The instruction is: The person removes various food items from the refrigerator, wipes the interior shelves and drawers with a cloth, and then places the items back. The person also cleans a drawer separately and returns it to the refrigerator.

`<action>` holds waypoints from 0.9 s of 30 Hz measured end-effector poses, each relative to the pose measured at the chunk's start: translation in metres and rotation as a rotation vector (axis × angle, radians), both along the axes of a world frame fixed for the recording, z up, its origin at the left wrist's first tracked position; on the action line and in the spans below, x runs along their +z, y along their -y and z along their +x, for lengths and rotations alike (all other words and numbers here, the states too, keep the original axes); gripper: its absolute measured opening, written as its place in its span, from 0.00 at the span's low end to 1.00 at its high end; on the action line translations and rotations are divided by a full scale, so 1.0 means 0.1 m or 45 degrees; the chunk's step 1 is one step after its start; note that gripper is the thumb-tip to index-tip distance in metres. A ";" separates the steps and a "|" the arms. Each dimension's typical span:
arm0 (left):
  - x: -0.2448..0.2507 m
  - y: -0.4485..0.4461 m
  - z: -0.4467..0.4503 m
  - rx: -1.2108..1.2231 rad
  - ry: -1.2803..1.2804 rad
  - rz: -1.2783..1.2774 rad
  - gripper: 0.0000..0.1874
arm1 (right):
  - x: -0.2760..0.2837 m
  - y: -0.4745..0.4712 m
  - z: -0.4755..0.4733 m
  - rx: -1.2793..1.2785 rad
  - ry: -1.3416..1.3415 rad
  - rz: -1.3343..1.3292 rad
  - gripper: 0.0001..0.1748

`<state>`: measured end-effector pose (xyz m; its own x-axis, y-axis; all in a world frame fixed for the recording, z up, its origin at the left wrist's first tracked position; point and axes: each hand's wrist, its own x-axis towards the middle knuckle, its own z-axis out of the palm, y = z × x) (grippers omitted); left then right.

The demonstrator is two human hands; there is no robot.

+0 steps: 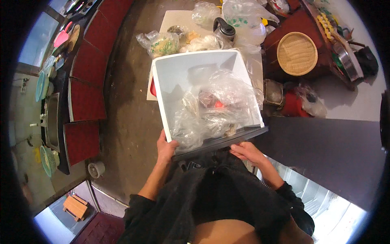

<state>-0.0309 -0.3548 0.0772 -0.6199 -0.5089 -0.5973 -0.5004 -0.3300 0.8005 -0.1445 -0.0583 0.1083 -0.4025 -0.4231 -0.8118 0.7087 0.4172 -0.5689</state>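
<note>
A white refrigerator drawer (176, 73) with a dark front edge (222, 140) is held before my body, over the near part of a table. My left hand (166, 148) grips its near left corner, thumb over the rim. At the dark front, right of the middle, my right hand (246, 151) holds the edge, its fingers partly hidden. Crumpled clear plastic bags (216, 119) fill much of the drawer's bottom. Among them shows a small red thing (218, 104), too wrapped to name.
The table (173, 19) bears filled plastic bags (164, 44) and an electric kettle (225, 30). A round woven basket (297, 53) lies on a dark red surface at right. At lower right stands an open refrigerator (320, 195). Red cabinets (88, 64) and a sink (53, 122) line the left.
</note>
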 end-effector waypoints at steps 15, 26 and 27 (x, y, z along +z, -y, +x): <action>-0.03 0.05 -0.08 0.032 0.000 0.096 0.38 | -0.26 1.19 -1.36 0.993 -1.620 -0.180 0.19; -0.08 0.06 -0.02 -0.057 0.103 -0.122 0.37 | -0.84 0.75 -2.24 0.086 -0.638 -0.258 0.20; -0.08 0.06 -0.02 -0.026 0.122 -0.089 0.37 | -0.83 0.66 -2.26 -0.105 -0.524 -0.414 0.21</action>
